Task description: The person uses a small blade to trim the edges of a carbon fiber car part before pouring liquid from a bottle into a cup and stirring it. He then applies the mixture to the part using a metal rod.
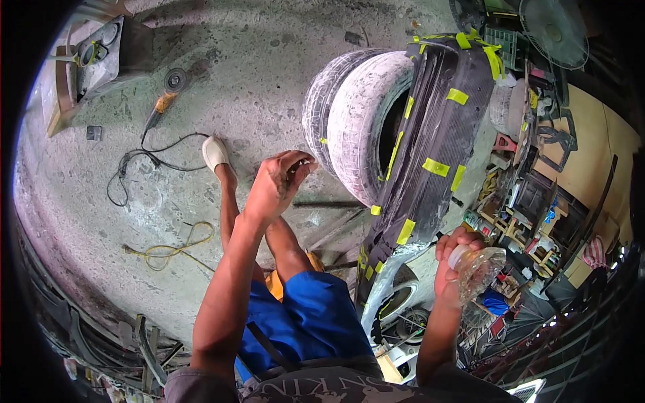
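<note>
My right hand (451, 252) is closed around a clear plastic bottle (482, 272), near its whitish neck end. The bottle is tilted, off to the right of the bumper. My left hand (279, 180) is raised in front of the tires with its fingers curled together; whatever they hold, if anything, is too small to make out. Between the hands stands a dark, carbon-patterned car bumper (430, 134) with pieces of yellow-green tape (435, 166) stuck on it. Neither hand touches the bumper. Behind it, a dusty white tire (359, 114) rests against a darker tire (316, 101).
An angle grinder (163, 104) lies on the concrete floor, its black cord looping toward my foot. A yellow cord (168, 254) is coiled nearer me. Cluttered shelves (531, 235) line the right side, with a fan (554, 30) at the back. A metal box (111, 57) stands far left.
</note>
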A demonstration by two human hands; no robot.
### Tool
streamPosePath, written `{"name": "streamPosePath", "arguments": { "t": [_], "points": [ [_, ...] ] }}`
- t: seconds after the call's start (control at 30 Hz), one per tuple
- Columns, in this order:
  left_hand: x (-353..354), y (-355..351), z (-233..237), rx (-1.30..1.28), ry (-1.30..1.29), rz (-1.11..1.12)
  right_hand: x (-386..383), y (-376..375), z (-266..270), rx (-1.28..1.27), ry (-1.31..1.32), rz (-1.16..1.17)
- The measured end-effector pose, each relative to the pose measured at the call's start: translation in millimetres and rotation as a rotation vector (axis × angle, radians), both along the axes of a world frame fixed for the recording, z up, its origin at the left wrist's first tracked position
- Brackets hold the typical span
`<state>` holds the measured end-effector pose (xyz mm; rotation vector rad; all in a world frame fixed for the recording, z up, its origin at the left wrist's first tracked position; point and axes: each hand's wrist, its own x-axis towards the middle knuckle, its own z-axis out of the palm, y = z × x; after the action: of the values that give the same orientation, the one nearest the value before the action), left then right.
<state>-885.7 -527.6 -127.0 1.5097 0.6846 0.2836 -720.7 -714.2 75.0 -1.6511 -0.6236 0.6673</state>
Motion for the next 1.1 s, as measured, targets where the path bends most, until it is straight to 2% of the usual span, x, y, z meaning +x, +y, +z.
{"name": "streamPosePath", "arguments": {
  "t": [0.13, 0.4, 0.47, 0.5, 0.57, 0.6, 0.7, 0.77, 0.8, 0.87, 0.93, 1.0, 1.1],
  "points": [
    [0.8, -6.7, -1.4, 0.057, 0.058, -0.051, -3.2, 3.1, 3.0, -0.062, -0.027, 0.011],
    [11.9, -26.2, -3.4, 0.022, -0.008, -0.099, 2.1, -14.5, 0.4, -0.035, -0.008, -0.015],
    [14.8, -24.0, 0.2, 0.236, -0.068, -0.091, 2.9, -18.1, -1.2, 0.002, -0.008, -0.034],
    [15.5, -26.3, -0.9, 0.239, -0.066, -0.096, 2.8, -18.6, -1.1, 0.011, -0.004, -0.033],
    [17.1, -31.2, -3.2, 0.082, -0.128, -0.005, 3.0, -20.3, -2.2, 0.025, 0.001, -0.037],
    [16.9, -29.0, 3.7, 0.084, -0.126, -0.011, 3.2, -22.0, -2.9, 0.028, 0.001, -0.047],
    [12.7, -27.1, 27.1, -0.051, 0.005, -0.050, 5.1, -27.6, -5.1, 0.038, 0.009, -0.052],
    [9.0, -34.1, 32.5, -0.572, -0.084, 0.142, 6.3, -29.8, -6.2, 0.043, 0.018, -0.044],
    [6.7, -36.1, 36.3, -0.573, -0.081, 0.140, 6.7, -30.2, -6.3, 0.041, 0.013, -0.037],
    [1.8, -38.9, 44.4, -0.757, -0.036, 0.162, 7.6, -32.8, -7.5, 0.039, 0.011, -0.030],
    [3.2, -52.8, 47.6, -0.786, -0.020, 0.187, 9.2, -37.7, -9.9, 0.060, 0.023, -0.049],
    [5.8, -69.1, 48.3, -0.916, -0.089, 0.349, 9.7, -36.5, -9.7, 0.019, 0.007, -0.068],
    [10.4, -84.5, 48.1, -0.956, -0.061, 0.391, 14.1, -42.2, -11.6, -0.030, 0.018, -0.109]
  ]
}}
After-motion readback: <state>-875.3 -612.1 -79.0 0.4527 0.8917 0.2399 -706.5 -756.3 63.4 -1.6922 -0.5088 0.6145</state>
